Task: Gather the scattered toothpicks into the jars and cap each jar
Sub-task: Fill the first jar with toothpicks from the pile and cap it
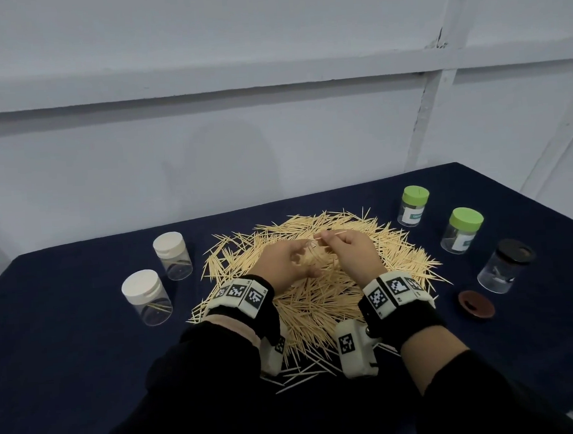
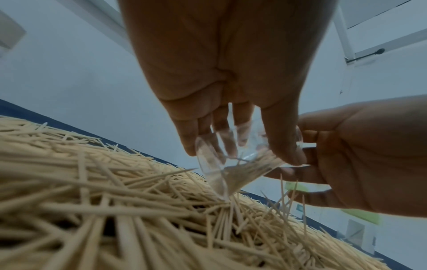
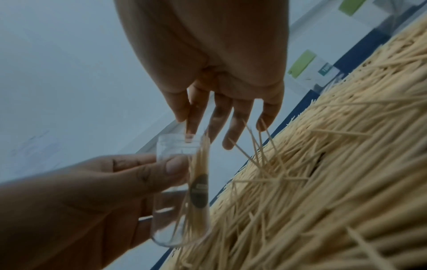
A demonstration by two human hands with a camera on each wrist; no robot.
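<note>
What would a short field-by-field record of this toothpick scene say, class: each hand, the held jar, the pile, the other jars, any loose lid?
left hand: grips a clear open jar, tilted over the pile
right hand: pinches a toothpick at the jar mouth
held jar: partly filled with toothpicks
toothpick pile: large, mid-table
white-lidded jars: two, left
green-lidded jars: two, right
black-lidded jar: far right
brown lid: loose on the cloth

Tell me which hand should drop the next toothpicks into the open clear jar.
Right. The right hand pinches a thin wooden toothpick beside the mouth of the clear plastic jar, while the left hand grips that jar.
</note>
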